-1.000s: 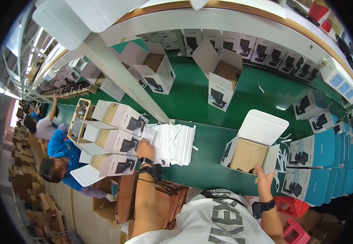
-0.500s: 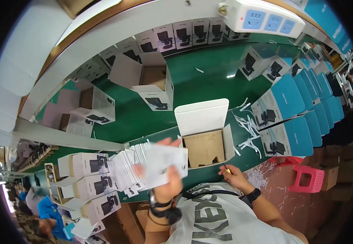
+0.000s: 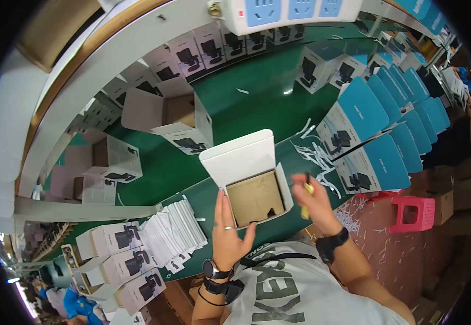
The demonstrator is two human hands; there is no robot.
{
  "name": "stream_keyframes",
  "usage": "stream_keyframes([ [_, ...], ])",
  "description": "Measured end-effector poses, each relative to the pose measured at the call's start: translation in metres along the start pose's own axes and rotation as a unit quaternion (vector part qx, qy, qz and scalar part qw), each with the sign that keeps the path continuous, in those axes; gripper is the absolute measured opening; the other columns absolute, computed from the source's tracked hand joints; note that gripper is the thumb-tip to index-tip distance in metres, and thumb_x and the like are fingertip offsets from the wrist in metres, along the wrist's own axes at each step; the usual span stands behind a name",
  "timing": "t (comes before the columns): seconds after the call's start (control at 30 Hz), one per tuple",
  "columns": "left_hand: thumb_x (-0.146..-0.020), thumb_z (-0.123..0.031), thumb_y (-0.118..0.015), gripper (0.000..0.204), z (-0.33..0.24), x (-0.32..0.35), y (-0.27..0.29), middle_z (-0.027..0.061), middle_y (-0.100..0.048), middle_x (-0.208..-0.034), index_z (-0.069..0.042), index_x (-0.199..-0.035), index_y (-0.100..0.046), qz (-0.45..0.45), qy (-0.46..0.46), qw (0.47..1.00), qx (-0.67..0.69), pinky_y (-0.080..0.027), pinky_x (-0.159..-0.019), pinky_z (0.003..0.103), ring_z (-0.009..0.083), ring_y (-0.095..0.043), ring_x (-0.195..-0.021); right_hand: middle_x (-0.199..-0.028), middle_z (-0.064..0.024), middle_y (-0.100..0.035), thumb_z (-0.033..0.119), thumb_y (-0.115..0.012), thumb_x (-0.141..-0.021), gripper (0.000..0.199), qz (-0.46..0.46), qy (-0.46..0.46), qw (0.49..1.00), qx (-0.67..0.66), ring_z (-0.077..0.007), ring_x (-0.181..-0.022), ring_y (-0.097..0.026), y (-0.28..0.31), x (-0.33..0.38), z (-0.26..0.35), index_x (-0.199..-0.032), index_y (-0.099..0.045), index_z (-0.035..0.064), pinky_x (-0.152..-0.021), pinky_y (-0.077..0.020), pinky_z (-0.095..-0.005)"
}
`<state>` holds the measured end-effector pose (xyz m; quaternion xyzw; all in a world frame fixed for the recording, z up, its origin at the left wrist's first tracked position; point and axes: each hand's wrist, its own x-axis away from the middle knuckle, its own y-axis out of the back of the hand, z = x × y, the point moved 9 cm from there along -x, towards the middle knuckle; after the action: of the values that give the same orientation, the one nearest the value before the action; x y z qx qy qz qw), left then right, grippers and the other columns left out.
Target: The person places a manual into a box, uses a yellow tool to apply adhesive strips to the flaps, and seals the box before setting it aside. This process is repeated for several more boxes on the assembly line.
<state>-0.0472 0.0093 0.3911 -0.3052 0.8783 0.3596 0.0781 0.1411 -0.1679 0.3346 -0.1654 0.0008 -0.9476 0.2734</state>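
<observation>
Here, your left hand (image 3: 231,237) rests wide-spread against the lower-left corner of the open white box (image 3: 241,156) at the frame's centre. Right of centre, your right hand (image 3: 318,208) clasps a yellow tool (image 3: 305,212) near the box.

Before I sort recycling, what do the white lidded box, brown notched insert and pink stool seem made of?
White lidded box: probably smooth paperboard, judging by its folded panels.
Brown notched insert: likely cardboard, possibly moulded pulp; matte, plain brown.
Pink open-sided stool: apparently smooth plastic, evenly coloured with rounded corners.
</observation>
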Motion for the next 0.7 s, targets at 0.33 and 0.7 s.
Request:
stream_keyframes([
  [0.33, -0.09, -0.044, -0.077, 0.087, -0.032, -0.02, -0.075, 0.02, -0.031, -0.171, -0.013, -0.163, -0.041, 0.162, -0.106, 0.952, -0.237, -0.028, -0.125, 0.056, 0.0478, -0.03, -0.155, -0.093, -0.0058, -0.07, 0.016, -0.078, -0.094, 0.027, 0.008, 0.258, 0.917, 0.302, -0.0191, -0.078, -0.066, -0.02, -0.018, 0.044, -0.116, -0.071, 0.0039, -0.07, -0.052, -0.0307],
  [0.7, -0.09, -0.045, -0.076, 0.087, -0.033, -0.022, -0.076, 0.0187, -0.031, -0.171, -0.013, -0.162, -0.041, 0.16, -0.103, 0.953, -0.234, -0.028, -0.124, 0.057, 0.0481, -0.031, -0.155, -0.086, -0.0065, -0.074, 0.017, -0.078, -0.088, 0.011, -0.032, 0.35, 0.825, 0.443, -0.0307, -0.079, -0.071, -0.025, -0.024, 0.078, -0.097, -0.076, 0.0114, -0.067, -0.0549, -0.0394],
])
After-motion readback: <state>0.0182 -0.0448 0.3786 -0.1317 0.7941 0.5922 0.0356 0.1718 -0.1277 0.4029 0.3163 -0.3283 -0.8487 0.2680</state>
